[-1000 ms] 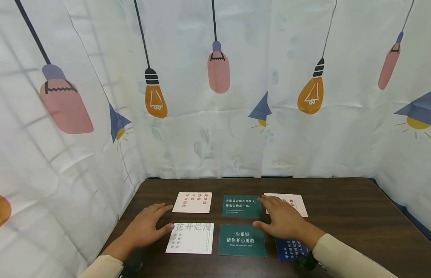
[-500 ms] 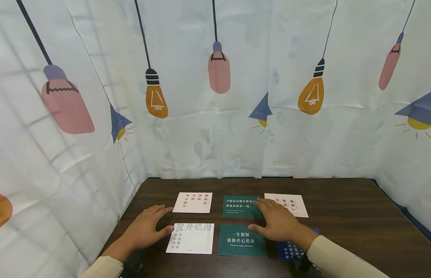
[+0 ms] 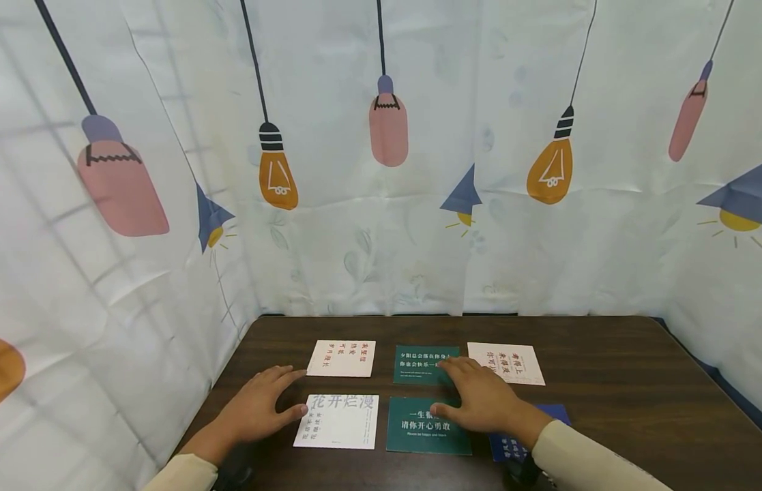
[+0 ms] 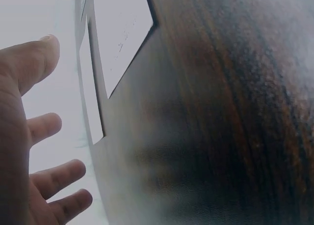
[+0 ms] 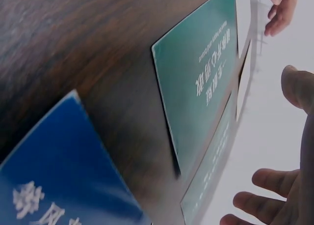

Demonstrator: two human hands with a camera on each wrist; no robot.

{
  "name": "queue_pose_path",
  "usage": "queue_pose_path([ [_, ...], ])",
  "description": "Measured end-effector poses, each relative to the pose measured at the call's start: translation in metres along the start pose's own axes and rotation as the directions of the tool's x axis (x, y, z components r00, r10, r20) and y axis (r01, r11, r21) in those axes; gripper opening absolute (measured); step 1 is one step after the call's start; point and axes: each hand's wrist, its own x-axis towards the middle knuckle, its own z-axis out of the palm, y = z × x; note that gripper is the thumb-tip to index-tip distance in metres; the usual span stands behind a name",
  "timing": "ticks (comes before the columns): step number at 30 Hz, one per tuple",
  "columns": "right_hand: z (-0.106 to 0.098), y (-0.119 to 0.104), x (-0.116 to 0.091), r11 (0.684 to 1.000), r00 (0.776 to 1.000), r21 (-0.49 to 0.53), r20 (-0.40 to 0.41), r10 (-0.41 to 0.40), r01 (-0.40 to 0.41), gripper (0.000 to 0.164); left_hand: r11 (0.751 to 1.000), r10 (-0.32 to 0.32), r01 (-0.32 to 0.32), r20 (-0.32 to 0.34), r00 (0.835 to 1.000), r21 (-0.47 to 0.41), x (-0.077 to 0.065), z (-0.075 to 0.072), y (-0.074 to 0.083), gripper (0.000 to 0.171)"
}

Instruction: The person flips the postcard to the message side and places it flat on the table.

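Observation:
Several printed cards lie in two rows on the dark wooden table. My left hand [image 3: 258, 406], fingers spread, hovers at the left ends of a white card with red writing [image 3: 342, 359] and a white card with grey writing [image 3: 336, 423]. The left wrist view shows it above the tabletop, holding nothing. My right hand [image 3: 481, 399] is spread over the gap right of two green cards, the back one [image 3: 414, 368] and the front one [image 3: 417, 436], overlapping both in the head view. Under my right wrist lies a blue card [image 5: 64, 171], partly hidden by it.
Another white card with red writing [image 3: 509, 361] lies at the back right. The brown table [image 3: 651, 409] extends further right. A white curtain [image 3: 381, 252] printed with lamps and bulbs hangs behind the table and along both sides.
My right hand has drifted left, from over the back right white card and blue card toward the green cards. My left hand has stayed almost still. The cards lie where they were.

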Motion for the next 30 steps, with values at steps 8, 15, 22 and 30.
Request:
queue_pose_path([
  [8, 0.006, -0.005, 0.003, 1.000, 1.000, -0.004, 0.009, -0.025, 0.025, 0.087, 1.000, 0.019, -0.019, -0.005, 1.000, -0.011, -0.003, 0.001, 0.000, 0.070],
  [15, 0.008, -0.011, 0.006, 0.999, 0.999, 0.009, 0.017, -0.043, 0.043, 0.090, 1.000, 0.010, -0.009, 0.024, 1.000, -0.025, -0.003, 0.003, -0.002, 0.071],
  [22, 0.009, -0.018, 0.009, 0.998, 0.998, 0.012, 0.015, -0.054, 0.054, 0.089, 0.999, 0.027, -0.026, 0.033, 0.999, -0.042, -0.003, 0.004, -0.002, 0.072],
  [30, 0.015, -0.022, 0.012, 0.998, 0.998, 0.019, 0.021, -0.067, 0.066, 0.086, 0.999, 0.033, -0.031, 0.052, 0.998, -0.045, -0.003, 0.006, -0.003, 0.075],
])
